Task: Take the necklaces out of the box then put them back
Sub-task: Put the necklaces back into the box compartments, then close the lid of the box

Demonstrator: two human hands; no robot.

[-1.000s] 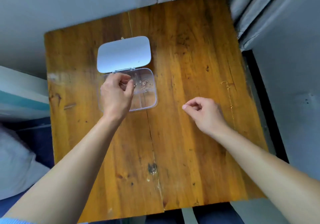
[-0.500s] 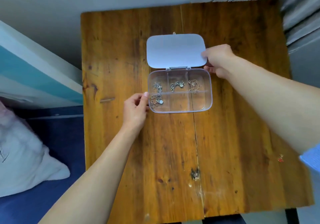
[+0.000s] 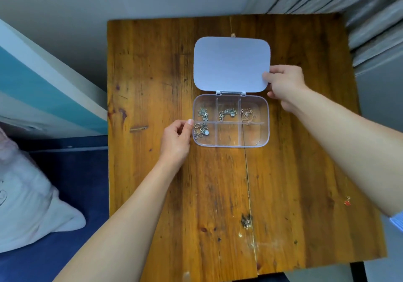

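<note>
Scarred wooden table (image 3: 152,74), grey curtain (image 3: 349,2) behind. Right hand (image 3: 285,83) pinches open lid (image 3: 231,63); left hand (image 3: 176,140) seemingly pinches the wall of the box (image 3: 229,134).

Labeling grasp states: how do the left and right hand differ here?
1. The left hand sets its thumb tip against the left wall of the box; the right hand pinches the right edge of the lid.
2. The left hand sits nearer the person, by the clear base; the right hand reaches farther out, at the open lid.
Shared: both touch the same box, and neither holds a necklace.
</note>
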